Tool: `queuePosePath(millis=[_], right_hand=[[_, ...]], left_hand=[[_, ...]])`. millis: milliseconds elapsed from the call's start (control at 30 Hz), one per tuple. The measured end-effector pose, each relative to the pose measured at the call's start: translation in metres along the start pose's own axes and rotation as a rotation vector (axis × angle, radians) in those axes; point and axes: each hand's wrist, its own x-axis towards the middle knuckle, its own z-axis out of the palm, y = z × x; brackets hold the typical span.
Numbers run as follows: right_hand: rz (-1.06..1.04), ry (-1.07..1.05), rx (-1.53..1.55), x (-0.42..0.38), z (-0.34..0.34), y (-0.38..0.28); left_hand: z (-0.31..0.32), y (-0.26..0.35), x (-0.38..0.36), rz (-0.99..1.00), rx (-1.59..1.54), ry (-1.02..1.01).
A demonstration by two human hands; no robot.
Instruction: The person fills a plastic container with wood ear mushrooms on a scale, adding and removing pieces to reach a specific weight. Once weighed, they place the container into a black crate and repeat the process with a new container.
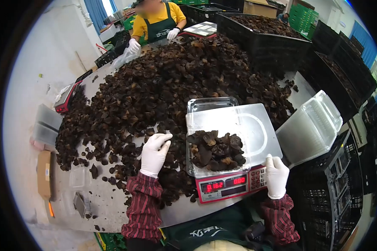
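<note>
On the digital scale stands a clear plastic clamshell box, its lid folded back and dark wood ear mushrooms in its base. The red display reads 0.162. My white-gloved left hand hovers just left of the box, over loose mushrooms, its fingers bent, thumb and fingertips slightly apart with nothing visible between them. At the scale's front right corner, beside the keypad, my gloved right hand is curled closed. Nothing shows in it.
A large mushroom heap covers much of the metal table. Nested clear boxes lean at the right, near black crates. Another person in yellow and green stands across the table. A second scale sits at the left.
</note>
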Motion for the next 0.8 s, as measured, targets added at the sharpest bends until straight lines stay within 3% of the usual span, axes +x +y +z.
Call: queuePosePath(millis=[67, 133, 233, 400, 433, 467, 600, 733, 800], right_hand=[[0.413, -0.012, 0.274, 0.004, -0.006, -0.014], [0.201, 0.016, 0.095, 0.004, -0.004, -0.001], [0.170, -0.065, 0.016, 0.007, -0.006, -0.004], [0.512, -0.177, 0.191, 0.010, -0.006, -0.025], [0.047, -0.132, -0.061, 0.002, 0.002, 0.001], [0.043, -0.123, -0.063, -0.001, 0.005, 0.005], [0.152, -0.076, 0.074, 0.000, 0.007, 0.008], [0.185, -0.125, 0.171, 0.005, 0.008, -0.014], [-0.044, -0.107, 0.028, 0.002, 0.016, -0.006]], left_hand=[[-0.006, -0.019, -0.001, 0.045, 0.142, -0.028], [-0.012, -0.029, -0.007, -0.049, 0.185, -0.056], [-0.018, -0.043, -0.013, -0.045, 0.388, -0.149], [-0.008, -0.043, -0.029, 0.067, 0.434, -0.348], [0.002, -0.062, -0.035, 0.078, 0.485, -0.377], [0.009, -0.081, -0.041, 0.147, 0.387, -0.239], [-0.009, -0.053, -0.025, -0.147, -0.193, 0.016], [-0.009, 0.050, -0.006, 0.096, -0.392, 0.142], [-0.003, 0.085, -0.003, 0.332, -0.062, -0.028]])
